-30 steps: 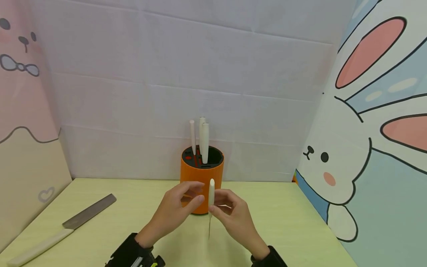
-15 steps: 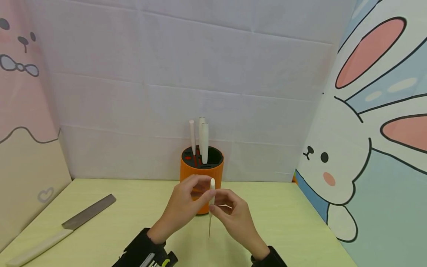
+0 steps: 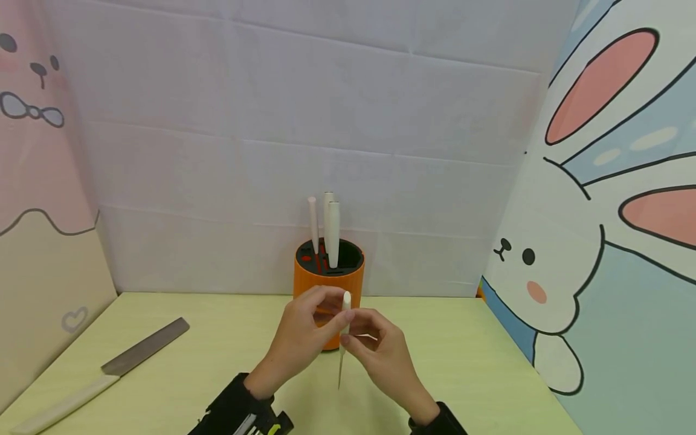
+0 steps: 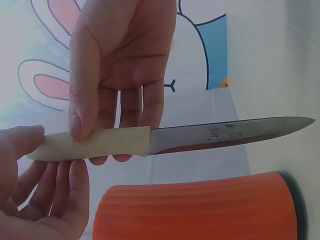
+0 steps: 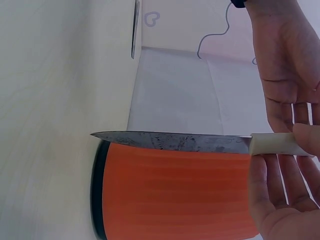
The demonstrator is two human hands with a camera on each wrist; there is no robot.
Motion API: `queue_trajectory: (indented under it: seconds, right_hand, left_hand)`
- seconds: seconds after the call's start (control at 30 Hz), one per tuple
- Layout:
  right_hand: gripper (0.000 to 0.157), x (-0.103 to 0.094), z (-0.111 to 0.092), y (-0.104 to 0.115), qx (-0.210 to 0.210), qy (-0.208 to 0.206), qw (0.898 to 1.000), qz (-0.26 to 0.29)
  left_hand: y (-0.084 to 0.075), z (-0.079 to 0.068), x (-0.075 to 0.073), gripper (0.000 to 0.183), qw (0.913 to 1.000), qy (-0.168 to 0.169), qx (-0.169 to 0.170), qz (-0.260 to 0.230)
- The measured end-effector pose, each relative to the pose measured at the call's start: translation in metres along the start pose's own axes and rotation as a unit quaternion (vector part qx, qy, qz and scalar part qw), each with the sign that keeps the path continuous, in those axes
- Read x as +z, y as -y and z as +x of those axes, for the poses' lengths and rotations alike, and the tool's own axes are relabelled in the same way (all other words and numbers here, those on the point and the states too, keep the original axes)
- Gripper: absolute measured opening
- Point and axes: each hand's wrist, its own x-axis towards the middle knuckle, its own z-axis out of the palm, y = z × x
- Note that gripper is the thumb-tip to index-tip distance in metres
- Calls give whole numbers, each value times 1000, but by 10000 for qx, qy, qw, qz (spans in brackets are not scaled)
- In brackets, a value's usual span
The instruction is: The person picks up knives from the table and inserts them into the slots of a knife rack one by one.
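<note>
A knife with a white handle (image 3: 347,300) stands point down in front of the orange knife block (image 3: 304,287). My left hand (image 3: 299,332) pinches the butt end of that handle between thumb and fingers. Closer to the blade, my right hand (image 3: 379,345) pinches the handle too. In the left wrist view the blade (image 4: 200,136) shows dark spots along its side, and the fingers of both hands lie on the handle. The right wrist view has the blade (image 5: 175,141) passing across the orange wall of the block, its tip near the block's dark base.
Three white handles (image 3: 333,235) stick up from the block's black slotted top. To the left, a broad blunt-ended knife (image 3: 147,344) lies flat on the pale table (image 3: 462,362). A white cloth wall (image 3: 299,121) rises behind, with a rabbit-print panel (image 3: 565,254) at the right.
My left hand has come in from the left and taken hold of the handle's end. The knife's point has swung slightly left. My right hand stays in place.
</note>
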Motion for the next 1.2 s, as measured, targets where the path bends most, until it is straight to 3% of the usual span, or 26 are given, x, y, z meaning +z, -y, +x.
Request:
queue_trajectory:
  seconds: [0.23, 0.53, 0.73, 1.2]
  right_hand:
    - [33, -1, 1, 4, 183, -3, 9998, -7]
    - [32, -1, 1, 33, 266, 129, 9995, -122]
    - [36, -4, 0, 32, 143, 248, 9991, -309]
    - [36, -10, -5, 22, 252, 354, 9904, -1310]
  left_hand:
    - [-2, 2, -2, 24, 9999, -42, 148, 46]
    - [-9, 15, -14, 29, 9996, 0, 262, 108]
    - [-21, 39, -33, 25, 9990, -128, 359, 251]
    - [-45, 101, -73, 26, 9953, -94, 808, 530]
